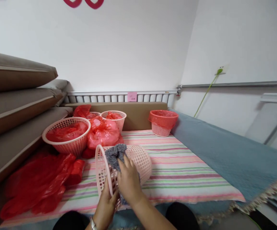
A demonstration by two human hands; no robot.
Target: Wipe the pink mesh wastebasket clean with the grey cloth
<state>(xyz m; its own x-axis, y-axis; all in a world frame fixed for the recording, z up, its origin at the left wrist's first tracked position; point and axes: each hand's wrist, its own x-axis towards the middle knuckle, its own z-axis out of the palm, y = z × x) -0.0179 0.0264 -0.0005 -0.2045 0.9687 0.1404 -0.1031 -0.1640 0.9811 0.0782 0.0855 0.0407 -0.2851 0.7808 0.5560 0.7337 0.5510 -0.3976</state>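
A: How is the pink basket (143, 158) grasped?
B: Left hand (106, 206): thumb and fingers pinching the rim; right hand (130, 182): fingers pressing a grey cloth (115, 155) against the side
A: Its position?
B: Tipped sideways within the grip, over striped fabric (188, 174); red plastic (44, 179) lies left of the grip

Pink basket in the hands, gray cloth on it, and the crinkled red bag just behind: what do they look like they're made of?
Pink basket: probably molded plastic, smooth, judging by its regular holes and stiff rim.
Gray cloth: a soft, matte textile with a fuzzy nap, perhaps microfiber or terry; the exact fiber is unclear.
Red bag: most likely thin, glossy plastic film, given its bright highlights and sharp creases.
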